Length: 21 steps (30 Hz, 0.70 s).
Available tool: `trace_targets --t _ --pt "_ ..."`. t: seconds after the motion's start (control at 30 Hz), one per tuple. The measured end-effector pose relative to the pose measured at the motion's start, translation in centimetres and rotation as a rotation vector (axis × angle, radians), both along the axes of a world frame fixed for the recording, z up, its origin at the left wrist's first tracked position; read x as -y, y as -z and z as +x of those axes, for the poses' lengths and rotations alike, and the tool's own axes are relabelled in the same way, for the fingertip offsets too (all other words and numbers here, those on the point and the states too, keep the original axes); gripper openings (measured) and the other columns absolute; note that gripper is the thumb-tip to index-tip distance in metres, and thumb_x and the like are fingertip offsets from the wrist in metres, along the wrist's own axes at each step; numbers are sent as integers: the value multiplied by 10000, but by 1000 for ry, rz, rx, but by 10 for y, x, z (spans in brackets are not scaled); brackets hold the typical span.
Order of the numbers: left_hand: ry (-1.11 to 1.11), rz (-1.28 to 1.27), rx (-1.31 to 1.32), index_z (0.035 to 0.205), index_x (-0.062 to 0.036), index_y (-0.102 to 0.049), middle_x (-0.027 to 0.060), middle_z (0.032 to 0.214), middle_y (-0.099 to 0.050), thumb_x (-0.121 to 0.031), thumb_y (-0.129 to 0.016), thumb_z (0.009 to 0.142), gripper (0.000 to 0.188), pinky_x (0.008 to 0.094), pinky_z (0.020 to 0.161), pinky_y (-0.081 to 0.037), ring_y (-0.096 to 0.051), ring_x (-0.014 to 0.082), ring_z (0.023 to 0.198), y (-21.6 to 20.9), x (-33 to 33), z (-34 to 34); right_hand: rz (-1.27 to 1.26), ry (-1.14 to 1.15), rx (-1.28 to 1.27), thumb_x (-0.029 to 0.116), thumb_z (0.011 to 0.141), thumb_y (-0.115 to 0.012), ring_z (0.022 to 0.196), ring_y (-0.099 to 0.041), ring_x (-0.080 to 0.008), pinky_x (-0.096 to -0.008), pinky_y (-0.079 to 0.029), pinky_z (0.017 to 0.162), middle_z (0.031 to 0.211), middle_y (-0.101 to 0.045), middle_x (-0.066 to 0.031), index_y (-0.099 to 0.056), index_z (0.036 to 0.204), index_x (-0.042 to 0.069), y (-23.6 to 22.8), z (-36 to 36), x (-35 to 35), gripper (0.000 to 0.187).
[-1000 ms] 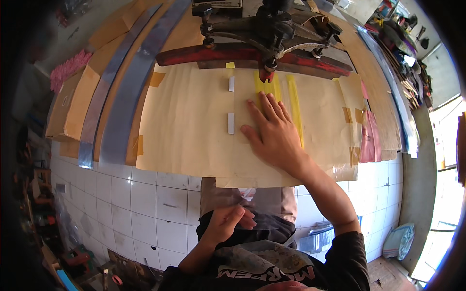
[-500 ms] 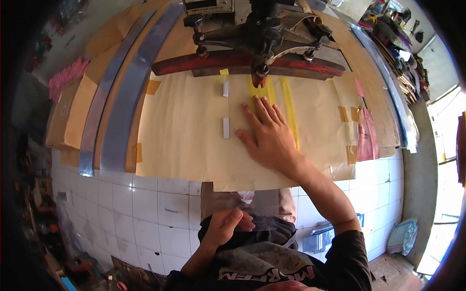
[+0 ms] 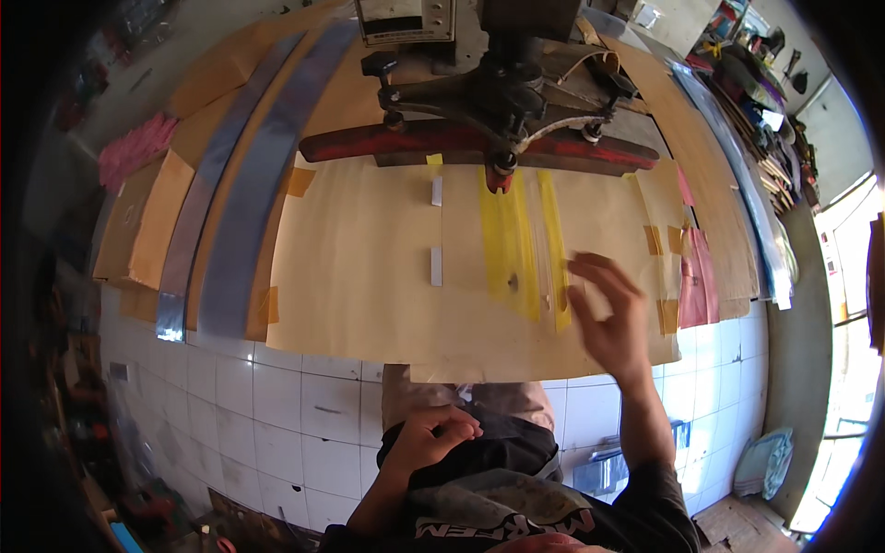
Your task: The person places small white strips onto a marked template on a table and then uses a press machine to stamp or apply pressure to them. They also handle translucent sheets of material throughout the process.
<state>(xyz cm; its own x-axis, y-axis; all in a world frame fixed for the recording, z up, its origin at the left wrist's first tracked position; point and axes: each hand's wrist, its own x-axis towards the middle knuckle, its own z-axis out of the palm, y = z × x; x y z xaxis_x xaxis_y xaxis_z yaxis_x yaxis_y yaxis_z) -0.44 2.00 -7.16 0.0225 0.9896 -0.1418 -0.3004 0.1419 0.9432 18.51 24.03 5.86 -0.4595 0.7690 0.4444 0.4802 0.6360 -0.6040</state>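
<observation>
My right hand (image 3: 610,318) is raised over the right half of a tan paper sheet (image 3: 369,304), fingers loosely bent and apart, with nothing seen in them. Beside its fingertips run yellow tape strips (image 3: 510,267) on the sheet. Two small white strips (image 3: 436,266) are stuck left of the tape. Low over my lap, my left hand (image 3: 433,439) has its fingers drawn together; whatever they may hold cannot be made out. Across the sheet's far edge lies the dark red bar (image 3: 406,140) of a black metal press (image 3: 502,97).
Bluish plastic strips (image 3: 241,221) and a cardboard box (image 3: 147,221) are at the left. Brown tape pieces (image 3: 668,316) and a pink plastic piece (image 3: 698,276) are at the sheet's right edge. A gauge box (image 3: 406,20) stands behind the press.
My right hand has lifted off the yellow strips and moved right and nearer. The translucent film seen by my left hand no longer shows clearly; that hand's fingers are drawn closer together.
</observation>
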Motion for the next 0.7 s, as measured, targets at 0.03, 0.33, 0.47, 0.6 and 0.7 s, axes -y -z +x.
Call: trace_targets --t 0.03,0.33,0.47,0.6,0.7 --pt "22 17 -60 974 25 -677 100 865 -721 -124 -695 906 164 260 745 -546 -698 154 824 0 -2 -1 13 88 -45 91 886 -658 906 -682 -310 -352 -533 794 976 -686 -172 -672 998 -34 1 17 -4 168" --pt "107 60 -252 904 -10 -715 67 862 -728 -91 -772 827 125 260 750 -531 -684 124 814 -5 -14 1 -298 502 -607 223 1000 -559 498 -306 -30 -231 -220 470 553 -383 51 -447 613 100 46 80 -4 422" --pt "123 110 -256 886 -29 -717 54 859 -727 -67 -785 805 112 256 738 -513 -678 130 808 -2 -16 3 -190 515 -583 218 1000 -559 492 -275 -29 -240 -195 466 547 -359 57 -411 605 117 48 72 -6 434" --pt "134 105 -274 877 -41 -713 44 857 -720 -73 -796 795 121 258 744 -504 -668 131 823 1 -14 4 -156 532 -566 213 1001 -556 494 -273 -31 -246 -193 469 548 -357 54 -404 602 115 50 71 -6 439" --pt "137 114 -291 872 -43 -712 41 858 -719 -76 -798 793 121 258 745 -503 -667 133 823 3 -14 4 -160 532 -562 212 1002 -555 498 -274 -32 -249 -192 471 549 -359 52 -396 600 113 50 72 -5 443"
